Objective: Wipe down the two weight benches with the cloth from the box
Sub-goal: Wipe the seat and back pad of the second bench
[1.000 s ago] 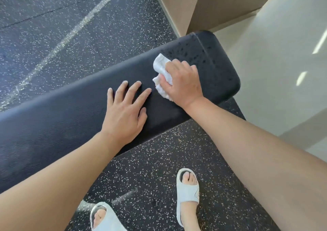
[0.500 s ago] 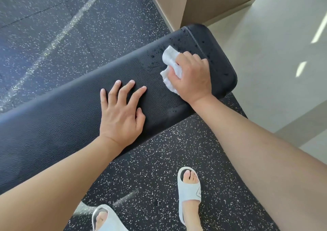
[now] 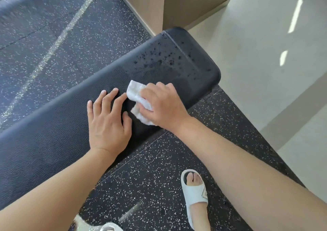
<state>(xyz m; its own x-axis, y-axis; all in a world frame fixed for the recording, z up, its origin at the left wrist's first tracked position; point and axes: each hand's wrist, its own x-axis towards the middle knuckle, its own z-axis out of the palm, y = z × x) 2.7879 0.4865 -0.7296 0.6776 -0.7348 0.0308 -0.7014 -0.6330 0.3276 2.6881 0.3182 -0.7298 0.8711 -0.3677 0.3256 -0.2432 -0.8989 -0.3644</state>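
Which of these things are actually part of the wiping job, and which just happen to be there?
Part of the job: white cloth, black bench pad, right hand, left hand.

Just there: speckled floor, white slippers, wooden wall panel.

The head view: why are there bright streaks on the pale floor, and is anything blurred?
Head view: the streaks look like light reflected on the glossy pale floor; wide-angle bending curves the weight bench; the picture is slightly soft, but the right hand and cloth read clearly.

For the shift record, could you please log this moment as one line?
right hand: grips cloth on bench | left hand: flat on bench | droplets: at bench end
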